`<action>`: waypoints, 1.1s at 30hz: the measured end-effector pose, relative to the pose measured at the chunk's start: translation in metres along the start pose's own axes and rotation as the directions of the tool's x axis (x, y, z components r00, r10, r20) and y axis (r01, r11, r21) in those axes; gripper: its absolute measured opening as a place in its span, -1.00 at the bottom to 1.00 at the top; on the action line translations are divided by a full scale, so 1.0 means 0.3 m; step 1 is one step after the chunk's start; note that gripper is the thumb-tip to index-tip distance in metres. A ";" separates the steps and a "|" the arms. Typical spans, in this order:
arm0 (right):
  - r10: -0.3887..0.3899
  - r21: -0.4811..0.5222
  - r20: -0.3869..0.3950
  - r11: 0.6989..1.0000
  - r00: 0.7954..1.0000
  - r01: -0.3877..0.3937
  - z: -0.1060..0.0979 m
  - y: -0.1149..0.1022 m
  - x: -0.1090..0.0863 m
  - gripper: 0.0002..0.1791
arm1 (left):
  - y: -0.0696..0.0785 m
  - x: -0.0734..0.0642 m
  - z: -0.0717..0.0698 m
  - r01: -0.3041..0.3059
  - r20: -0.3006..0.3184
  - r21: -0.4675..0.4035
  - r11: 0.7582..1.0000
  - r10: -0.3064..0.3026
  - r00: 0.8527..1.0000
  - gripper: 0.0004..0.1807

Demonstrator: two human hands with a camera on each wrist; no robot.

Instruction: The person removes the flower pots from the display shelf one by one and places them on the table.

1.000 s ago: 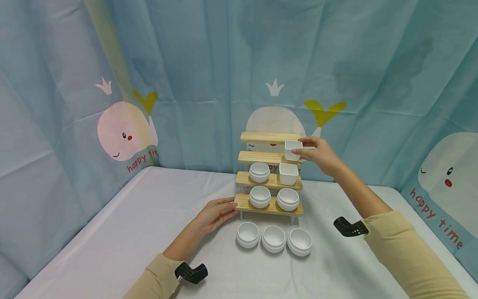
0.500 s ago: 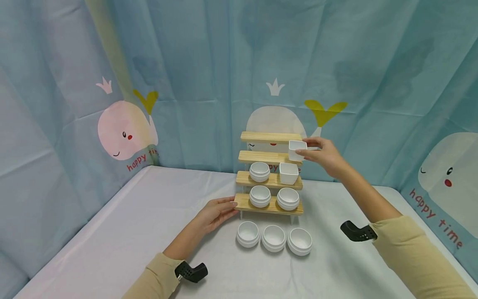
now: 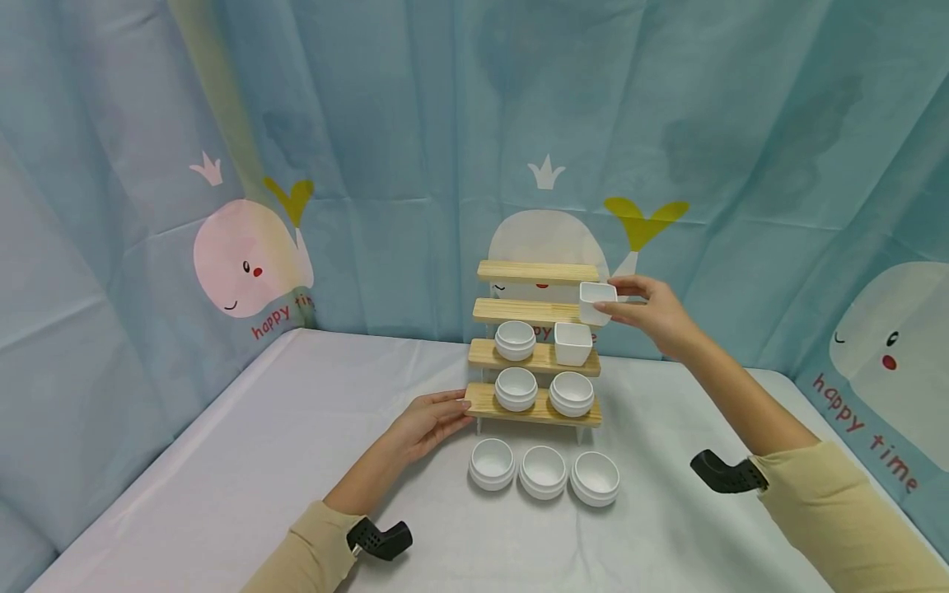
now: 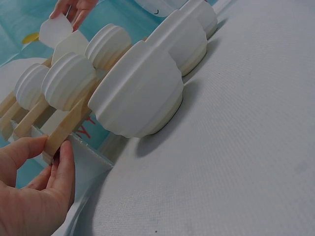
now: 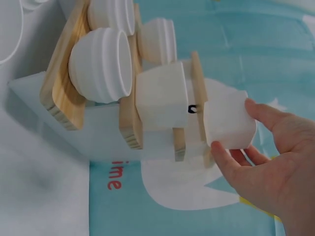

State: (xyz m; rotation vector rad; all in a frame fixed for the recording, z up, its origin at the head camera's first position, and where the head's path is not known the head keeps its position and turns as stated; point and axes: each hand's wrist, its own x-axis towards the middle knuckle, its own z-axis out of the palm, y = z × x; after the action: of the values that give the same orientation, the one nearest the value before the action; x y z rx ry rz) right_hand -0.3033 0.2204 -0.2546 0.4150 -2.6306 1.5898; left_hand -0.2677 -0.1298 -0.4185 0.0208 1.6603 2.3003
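Note:
A tiered display stand with wooden shelves [image 3: 511, 399] stands on the table. At the left end of its lowest shelf, my left hand [image 3: 428, 427] pinches the board between thumb and fingers, clearly so in the left wrist view. My right hand [image 3: 652, 315] holds a square white bowl [image 3: 596, 303] by its sides, at the right end of the upper shelves. In the right wrist view this held bowl [image 5: 229, 120] is beside the boards' ends. Below it, another square white bowl [image 3: 573, 344] sits on the second shelf from the bottom, right of a round white bowl [image 3: 515, 341].
Two round bowls [image 3: 516, 389] occupy the lowest shelf. In front of the stand, three more round bowls [image 3: 544, 473] form a row on the white tablecloth [image 3: 296, 428]. A blue curtain [image 3: 385, 255] with whale prints hangs behind the table.
My right hand has moved slightly right with the square bowl, from over the upper shelves toward their right end. My left hand and the stand stay in place.

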 end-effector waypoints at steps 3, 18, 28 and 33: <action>-0.006 0.003 0.006 1.000 1.000 0.006 0.000 -0.001 -0.012 -0.23 | -0.001 0.001 -0.002 -0.003 0.007 0.002 1.000 0.003 1.000 -0.41; -0.016 0.031 0.012 0.999 1.000 0.016 0.001 -0.006 -0.071 -0.24 | 0.001 -0.001 -0.003 -0.007 0.019 -0.001 1.000 0.007 1.000 -0.41; -0.007 0.035 0.014 0.999 1.000 0.007 -0.005 0.011 -0.105 -0.21 | 0.004 -0.004 -0.001 -0.005 0.016 0.002 1.000 0.005 1.000 -0.41; 0.002 0.025 0.016 1.000 1.000 -0.003 -0.011 0.024 -0.126 -0.22 | 0.004 -0.004 0.000 -0.003 0.018 0.004 1.000 0.003 1.000 -0.41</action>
State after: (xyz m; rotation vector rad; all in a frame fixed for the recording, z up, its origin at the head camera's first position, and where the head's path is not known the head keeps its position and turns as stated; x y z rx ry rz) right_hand -0.2691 0.2343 -0.2657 0.4278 -2.6261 1.6291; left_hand -0.2667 -0.1303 -0.4171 0.0453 1.6576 2.2919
